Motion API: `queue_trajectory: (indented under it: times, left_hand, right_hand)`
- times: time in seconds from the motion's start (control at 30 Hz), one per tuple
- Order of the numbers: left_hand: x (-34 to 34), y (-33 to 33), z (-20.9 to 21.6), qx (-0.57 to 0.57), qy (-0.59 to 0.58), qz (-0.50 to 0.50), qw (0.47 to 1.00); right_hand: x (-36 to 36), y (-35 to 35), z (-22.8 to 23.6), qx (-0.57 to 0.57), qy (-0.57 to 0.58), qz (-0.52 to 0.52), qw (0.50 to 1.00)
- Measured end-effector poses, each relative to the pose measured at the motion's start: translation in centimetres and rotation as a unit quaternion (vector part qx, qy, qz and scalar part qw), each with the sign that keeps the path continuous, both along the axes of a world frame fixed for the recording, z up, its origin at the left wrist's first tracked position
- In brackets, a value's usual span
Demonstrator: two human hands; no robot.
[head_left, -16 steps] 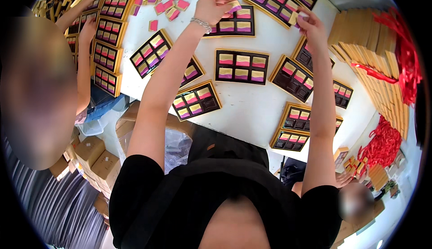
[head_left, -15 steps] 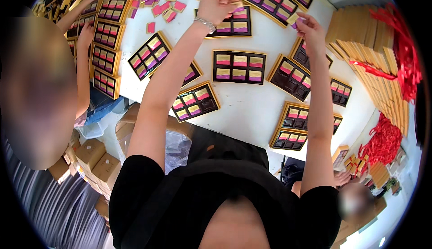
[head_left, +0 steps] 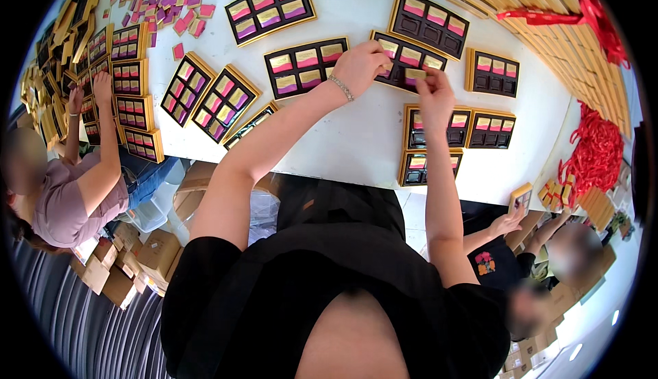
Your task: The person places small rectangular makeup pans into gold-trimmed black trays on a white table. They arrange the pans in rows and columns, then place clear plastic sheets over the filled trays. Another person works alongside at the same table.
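Both my hands are over a dark six-compartment tray box (head_left: 393,80) with a gold border, whose far row holds pink-and-gold wrapped squares (head_left: 410,55). My left hand (head_left: 360,70), with a bracelet at the wrist, pinches a small wrapped square (head_left: 386,68) at the box's left near compartment; the fingers partly hide it. My right hand (head_left: 435,96) is closed on a purple-and-gold wrapped square (head_left: 415,76) at the near row's middle. Just beyond is another box (head_left: 430,26) with its far row filled and dark compartments in the near row. A fuller box (head_left: 306,67) lies left of my left hand.
Loose wrapped squares (head_left: 161,9) are scattered at the far left. Half-filled boxes (head_left: 492,74) lie to the right. Stacked gold-edged boxes (head_left: 541,43) and red ribbon (head_left: 591,149) line the right side. A co-worker (head_left: 79,187) handles boxes at left; others sit at lower right.
My hands, earlier far apart and farther out with wrapped squares in the fingers, have come together over one box. The view has shifted to the right along the table.
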State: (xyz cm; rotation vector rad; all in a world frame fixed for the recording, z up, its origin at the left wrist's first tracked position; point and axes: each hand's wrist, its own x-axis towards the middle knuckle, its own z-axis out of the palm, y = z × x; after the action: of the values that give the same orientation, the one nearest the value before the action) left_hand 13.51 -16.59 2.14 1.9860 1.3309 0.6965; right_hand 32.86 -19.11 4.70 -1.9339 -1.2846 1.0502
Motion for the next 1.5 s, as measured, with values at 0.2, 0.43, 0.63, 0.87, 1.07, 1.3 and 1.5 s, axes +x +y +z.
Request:
queue_trajectory:
  times: [0.2,0.43,0.63,0.87,1.07,1.3,1.5]
  left_hand:
    - [0.9,-4.2,0.5,0.196,0.233,-0.060,0.951]
    - [1.0,-5.5,-1.5,0.202,0.366,-0.083,0.905]
    - [1.1,-6.2,-2.6,0.153,0.249,-0.060,0.955]
    - [-0.7,-8.8,-1.9,0.148,0.258,-0.068,0.952]
    - [-2.8,-8.4,-1.2,0.160,0.195,-0.029,0.967]
    - [-26.9,6.3,1.1,0.077,0.279,0.274,0.917]
    - [-34.7,9.8,-1.8,0.029,0.285,0.228,0.931]
  right_hand:
    - [-1.1,-3.6,-1.3,0.201,-0.275,0.175,0.924]
    - [-2.1,-5.0,-1.4,0.143,-0.400,0.287,0.859]
    - [-2.6,-5.9,-2.8,0.125,-0.400,0.280,0.864]
    - [-3.0,-6.4,-1.9,0.167,-0.330,0.323,0.871]
    - [-4.2,-4.5,-0.2,0.176,-0.358,0.368,0.840]
    - [-21.3,14.8,2.2,0.450,-0.083,0.347,0.819]
    - [-40.3,28.8,-5.4,0.494,-0.146,0.418,0.748]
